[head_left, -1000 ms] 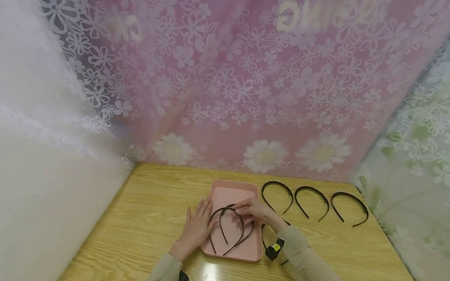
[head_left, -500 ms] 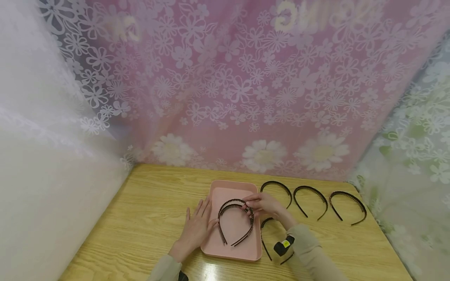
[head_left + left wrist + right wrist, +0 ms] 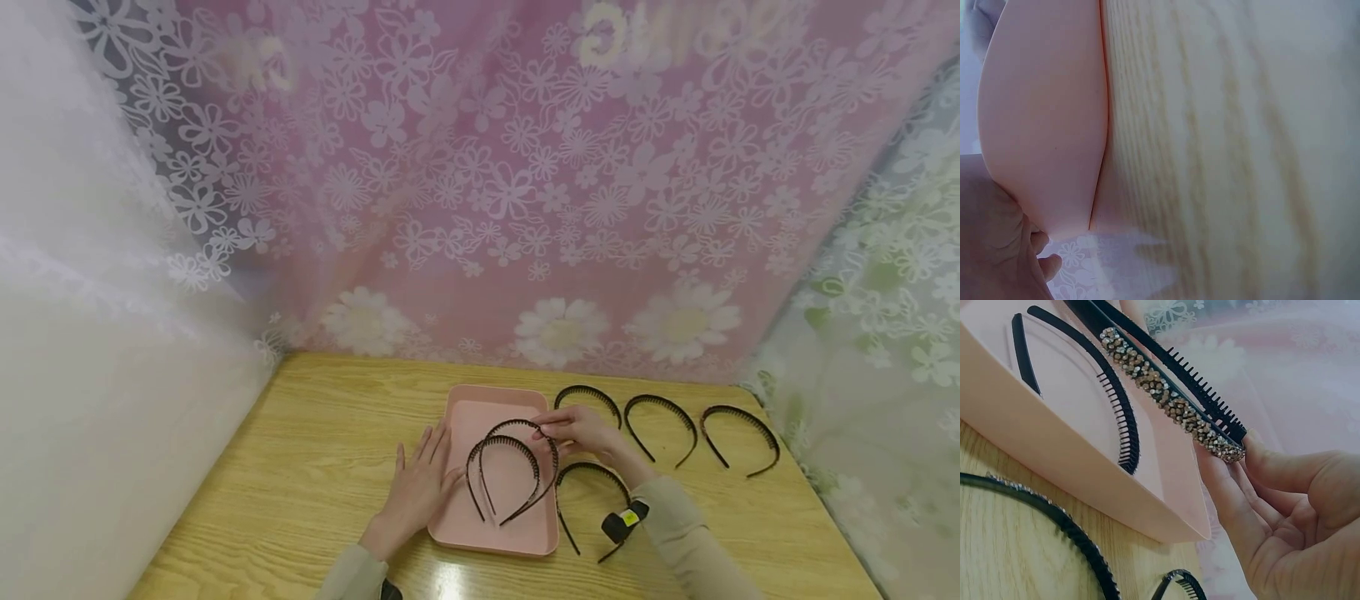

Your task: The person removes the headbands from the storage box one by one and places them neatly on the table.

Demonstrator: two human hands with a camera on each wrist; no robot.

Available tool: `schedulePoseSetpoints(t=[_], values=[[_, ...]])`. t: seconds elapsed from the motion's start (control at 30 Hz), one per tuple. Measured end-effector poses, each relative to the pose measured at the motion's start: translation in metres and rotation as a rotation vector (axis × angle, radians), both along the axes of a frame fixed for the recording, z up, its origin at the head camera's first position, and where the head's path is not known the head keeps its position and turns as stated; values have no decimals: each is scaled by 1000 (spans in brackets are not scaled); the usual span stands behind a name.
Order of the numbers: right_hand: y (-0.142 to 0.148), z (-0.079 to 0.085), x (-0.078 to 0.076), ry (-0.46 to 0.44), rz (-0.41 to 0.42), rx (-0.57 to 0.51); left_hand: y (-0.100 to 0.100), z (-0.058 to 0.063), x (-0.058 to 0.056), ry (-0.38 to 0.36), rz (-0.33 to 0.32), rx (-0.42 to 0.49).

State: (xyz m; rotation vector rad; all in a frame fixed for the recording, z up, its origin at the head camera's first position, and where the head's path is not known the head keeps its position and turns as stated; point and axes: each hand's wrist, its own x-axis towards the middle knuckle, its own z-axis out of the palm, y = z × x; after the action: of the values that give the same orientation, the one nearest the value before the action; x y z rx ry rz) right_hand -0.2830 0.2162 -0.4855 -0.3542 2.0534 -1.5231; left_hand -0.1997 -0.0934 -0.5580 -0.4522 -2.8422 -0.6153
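My right hand (image 3: 583, 433) pinches a black toothed headband (image 3: 514, 422) by its upper right curve, over the pink tray (image 3: 480, 408). In the right wrist view, this held headband (image 3: 1166, 400) shows a band of brownish and silvery rhinestones; thumb and fingers of the hand (image 3: 1291, 512) close on its end. A second black headband (image 3: 1127, 425) lies inside the tray, partly overlapped by the held one in the head view. My left hand (image 3: 416, 490) rests against the tray's left rim with fingers straight. In the left wrist view, part of that hand (image 3: 991, 231) touches the tray wall (image 3: 1047, 112).
Three black headbands (image 3: 663, 402) stand in a row at the back right of the wooden table (image 3: 330, 450). One more headband (image 3: 596, 468) lies right of the tray, partly behind my right wrist. A flowered pink curtain (image 3: 465, 250) hangs behind.
My right hand has shifted right and slightly away from me with the held headband. That headband was left of the other, then nearly lined up, and now sits to its right. The left hand stays put.
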Motion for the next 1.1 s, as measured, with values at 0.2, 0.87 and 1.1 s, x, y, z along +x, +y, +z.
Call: schedulePoseSetpoints(t=[0.2, 0.87, 1.1], values=[[10, 4, 1, -1, -13, -6, 0, -1, 0, 10, 0, 1], [40, 8, 5, 17, -44, -18, -1, -6, -1, 65, -25, 30], [53, 9, 7, -2, -41, -17, -2, -16, -5, 76, -11, 27]])
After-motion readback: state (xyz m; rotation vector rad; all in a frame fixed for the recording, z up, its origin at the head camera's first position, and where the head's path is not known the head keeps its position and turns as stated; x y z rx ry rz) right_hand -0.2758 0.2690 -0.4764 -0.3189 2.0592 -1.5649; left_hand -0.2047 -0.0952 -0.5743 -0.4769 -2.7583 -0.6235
